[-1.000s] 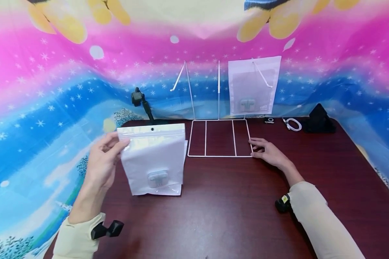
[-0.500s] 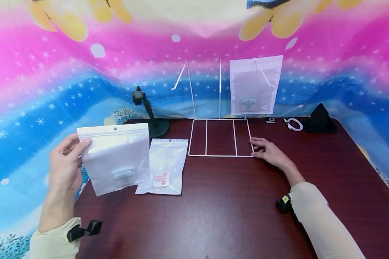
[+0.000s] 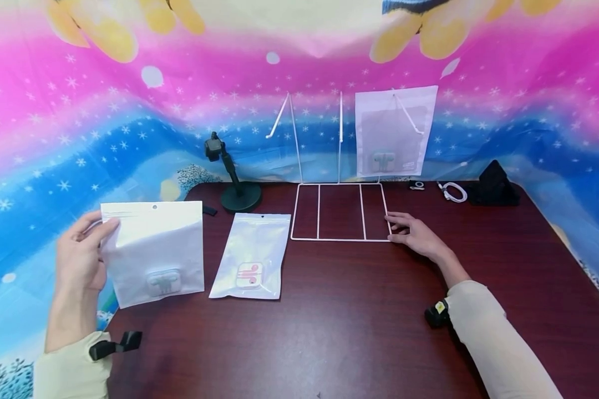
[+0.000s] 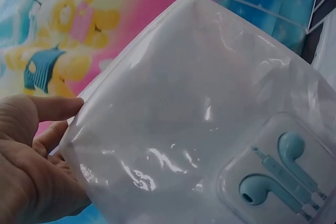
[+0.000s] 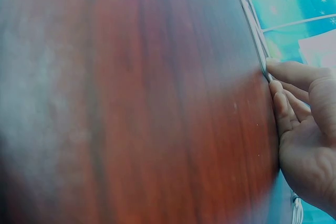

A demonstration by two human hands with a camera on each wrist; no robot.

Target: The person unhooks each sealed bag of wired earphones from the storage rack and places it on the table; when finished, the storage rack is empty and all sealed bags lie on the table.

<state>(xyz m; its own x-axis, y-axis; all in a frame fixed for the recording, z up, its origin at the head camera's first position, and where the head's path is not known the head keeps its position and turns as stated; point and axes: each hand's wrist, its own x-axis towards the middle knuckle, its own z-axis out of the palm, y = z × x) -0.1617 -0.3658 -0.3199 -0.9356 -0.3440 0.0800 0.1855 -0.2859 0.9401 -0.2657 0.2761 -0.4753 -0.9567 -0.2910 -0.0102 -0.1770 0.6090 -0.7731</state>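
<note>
My left hand [image 3: 80, 260] pinches the upper left edge of a white zip bag [image 3: 152, 238], held up at the table's left side. Through its front shows a case of pale blue-green earphones [image 4: 268, 182], clearest in the left wrist view. At the back stands a white wire display rack [image 3: 339, 240] with hooks. My right hand [image 3: 419, 241] grips the right side of its base near the front corner, thumb and fingers at the wire. From the rack's right hook hangs another white bag [image 3: 396, 119] with earphones inside; the left and middle hooks carry nothing.
Flat on the table lies a white bag [image 3: 257, 238] with pink earphones, left of the rack. Behind it stands a black stand [image 3: 239, 197]. A coiled white cable [image 3: 452, 192] and a black phone holder [image 3: 494, 185] are at the back right. A patterned cloth surrounds the table.
My left hand has moved left with its bag, uncovering the bag with pink earphones and the black stand's base. The right hand stays at the rack.
</note>
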